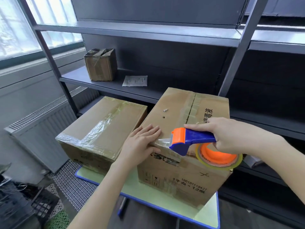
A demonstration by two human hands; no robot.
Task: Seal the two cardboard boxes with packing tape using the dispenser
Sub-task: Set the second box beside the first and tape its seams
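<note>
Cardboard boxes, three counted: two large on the green table [208, 212], the left box [105, 123] at its far left corner and the right box [178, 113] along its right edge; one small box [100, 65] near the left end of the shelf [79, 78]. One paper sheet [135, 80], same shelf. One tape dispenser [194, 138]; one roll of tape [219, 161]. Hands, two: left hand [140, 142], right hand [226, 133]. One radiator [42, 129].

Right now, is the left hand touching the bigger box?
Touching. Head view shows the left hand flat on top of the bigger box, at its near edge.
</note>
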